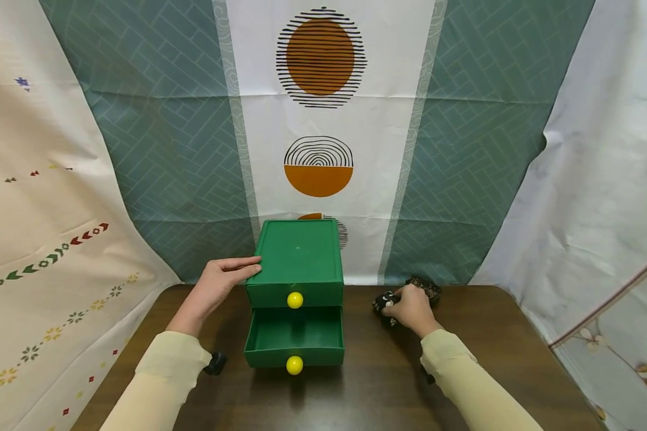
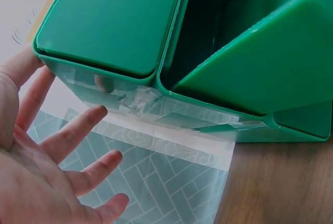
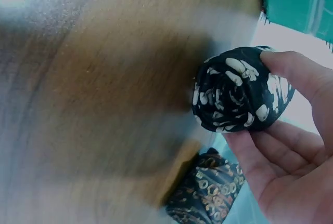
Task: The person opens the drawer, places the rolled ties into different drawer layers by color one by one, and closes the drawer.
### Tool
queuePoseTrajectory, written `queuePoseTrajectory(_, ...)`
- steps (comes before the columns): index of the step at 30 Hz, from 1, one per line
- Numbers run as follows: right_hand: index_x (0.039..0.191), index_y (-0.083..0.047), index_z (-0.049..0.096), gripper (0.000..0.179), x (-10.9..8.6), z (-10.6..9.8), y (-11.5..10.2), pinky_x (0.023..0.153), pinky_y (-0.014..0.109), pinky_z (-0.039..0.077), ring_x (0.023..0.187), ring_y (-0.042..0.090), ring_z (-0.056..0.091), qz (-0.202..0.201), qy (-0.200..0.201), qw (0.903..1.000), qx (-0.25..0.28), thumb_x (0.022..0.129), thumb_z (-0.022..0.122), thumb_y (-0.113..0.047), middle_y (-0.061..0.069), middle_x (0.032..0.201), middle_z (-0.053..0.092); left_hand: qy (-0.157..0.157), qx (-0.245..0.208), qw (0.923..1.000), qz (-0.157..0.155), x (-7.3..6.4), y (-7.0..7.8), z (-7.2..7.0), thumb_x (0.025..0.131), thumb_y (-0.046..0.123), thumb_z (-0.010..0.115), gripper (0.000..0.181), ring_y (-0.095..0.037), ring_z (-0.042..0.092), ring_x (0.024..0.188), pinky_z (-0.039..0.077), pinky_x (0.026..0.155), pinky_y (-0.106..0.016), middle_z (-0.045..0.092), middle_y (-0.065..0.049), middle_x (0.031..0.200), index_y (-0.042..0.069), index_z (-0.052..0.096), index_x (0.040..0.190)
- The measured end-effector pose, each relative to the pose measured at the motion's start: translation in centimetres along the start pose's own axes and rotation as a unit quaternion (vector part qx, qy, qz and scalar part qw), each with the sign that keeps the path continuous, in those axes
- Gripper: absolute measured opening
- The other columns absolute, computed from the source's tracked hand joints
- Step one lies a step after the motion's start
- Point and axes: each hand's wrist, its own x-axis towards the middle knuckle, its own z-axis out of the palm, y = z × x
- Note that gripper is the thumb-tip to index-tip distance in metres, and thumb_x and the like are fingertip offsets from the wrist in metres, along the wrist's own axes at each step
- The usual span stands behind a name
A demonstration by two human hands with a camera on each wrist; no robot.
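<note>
The right hand point(image 1: 413, 308) pinches a black-and-white roll point(image 3: 237, 90) between thumb and fingers, right of the green cabinet point(image 1: 298, 251) the straight-fingered left hand point(image 1: 222, 282) touches.

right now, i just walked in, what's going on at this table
A person's right hand holds a black-and-white roll to the right of a green drawer unit, with a gold-patterned dark roll close by on the table. The left hand touches the unit's left edge. The top drawer is shut, and the drawer below it stands open.
</note>
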Motion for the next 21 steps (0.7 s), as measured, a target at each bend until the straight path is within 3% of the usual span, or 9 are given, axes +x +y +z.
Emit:
queuePoseTrajectory(2, 0.102, 0.000, 0.071, 0.048, 0.0, -0.2, 0.2, 0.070, 0.041, 0.054, 0.089, 0.032, 0.064, 0.000, 0.004, 1.0000, 0.007, 0.068, 0.082, -0.032, 0.015, 0.101, 0.070, 0.004, 0.006, 1.0000, 0.005, 0.4, -0.8, -0.1, 0.081, 0.050, 0.067, 0.048, -0.025, 0.038, 0.134, 0.036, 0.108, -0.050, 0.053, 0.000, 0.136, 0.025, 0.064, 0.123)
queuePoseTrajectory(8, 0.107, -0.003, 0.070, 0.052, 0.0, -0.9, 0.0, 0.060, 0.031, 0.050, 0.071, 0.020, 0.064, -0.006, 0.033, 0.9981, 0.052, 0.070, 0.080, -0.037, 0.014, 0.102, 0.070, 0.004, 0.006, 1.0000, 0.004, 0.4, -0.8, -0.1, 0.081, 0.050, 0.067, 0.049, -0.026, 0.039, 0.133, 0.037, 0.107, -0.051, 0.052, -0.001, 0.137, 0.025, 0.064, 0.123)
queuePoseTrajectory(13, 0.113, -0.006, 0.068, 0.056, 0.1, -2.1, -1.5, 0.062, 0.033, 0.056, 0.074, 0.017, 0.067, -0.026, 0.092, 0.9922, 0.080, 0.070, 0.080, -0.041, 0.011, 0.102, 0.071, 0.002, 0.005, 1.0000, 0.006, 0.4, -0.9, -0.1, 0.081, 0.050, 0.067, 0.050, -0.026, 0.039, 0.133, 0.036, 0.107, -0.051, 0.052, -0.001, 0.137, 0.024, 0.064, 0.123)
queuePoseTrajectory(16, 0.115, -0.009, 0.068, 0.057, 0.3, -3.2, -2.7, 0.066, 0.034, 0.057, 0.077, 0.016, 0.068, -0.045, 0.145, 0.9829, 0.104, 0.070, 0.080, -0.042, 0.007, 0.099, 0.072, 0.003, 0.007, 0.9999, 0.007, 0.5, -0.9, -0.1, 0.080, 0.051, 0.067, 0.050, -0.026, 0.040, 0.133, 0.037, 0.107, -0.051, 0.053, -0.002, 0.137, 0.025, 0.064, 0.123)
queuePoseTrajectory(21, 0.116, -0.014, 0.067, 0.056, 0.2, -5.1, -5.5, 0.070, 0.035, 0.057, 0.083, 0.014, 0.069, -0.085, 0.229, 0.9539, 0.174, 0.070, 0.080, -0.043, 0.004, 0.099, 0.073, 0.003, 0.008, 0.9999, 0.006, 0.4, -0.8, -0.1, 0.081, 0.050, 0.067, 0.050, -0.026, 0.038, 0.134, 0.034, 0.108, -0.052, 0.052, -0.001, 0.137, 0.025, 0.064, 0.123)
